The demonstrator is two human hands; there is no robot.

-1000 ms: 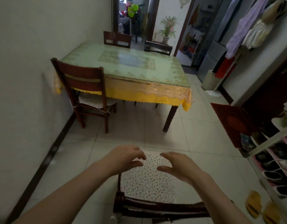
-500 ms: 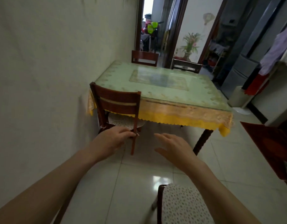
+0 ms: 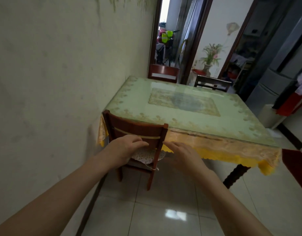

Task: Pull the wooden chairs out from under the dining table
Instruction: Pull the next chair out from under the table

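Against the left wall, a table (image 3: 189,106) with a chair (image 3: 138,132) tucked at its near edge, both hands reaching in.

Table: largest thing, pale green glass-covered top, yellow lace-edged cloth hanging over the near side, one dark turned leg showing at right. Two more chair backs (image 3: 164,72) stand at its far edge. The near chair is dark reddish wood with a pale slat across its back and a spotted seat cushion (image 3: 146,155); its seat sits partly under the cloth, its back just clear of the table edge. Left hand (image 3: 128,148) lies in front of the chair back, fingers loosely curled and apart; contact cannot be told. Right hand (image 3: 182,155) hovers open just right of the chair's right post, fingers spread, gripping nothing.
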